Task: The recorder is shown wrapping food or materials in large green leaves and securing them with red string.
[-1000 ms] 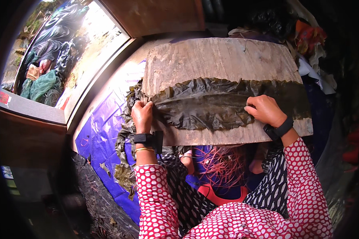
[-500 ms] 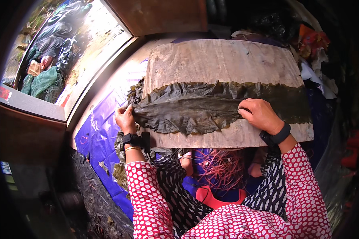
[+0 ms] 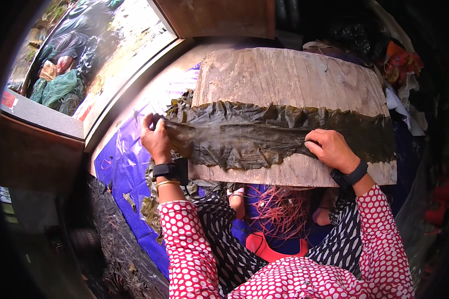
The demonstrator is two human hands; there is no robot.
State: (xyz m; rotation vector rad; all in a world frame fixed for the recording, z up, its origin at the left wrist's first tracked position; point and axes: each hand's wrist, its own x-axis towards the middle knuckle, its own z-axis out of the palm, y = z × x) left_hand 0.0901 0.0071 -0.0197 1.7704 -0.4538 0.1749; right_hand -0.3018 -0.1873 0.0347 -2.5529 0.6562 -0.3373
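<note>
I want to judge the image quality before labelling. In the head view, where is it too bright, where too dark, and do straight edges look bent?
Head view: the outdoor ground at upper left is washed out by daylight; the lower left and right rims fall to near black; the wooden board bows from fisheye distortion; the dark leaf, left hand and right hand look fairly sharp and evenly lit.
</note>
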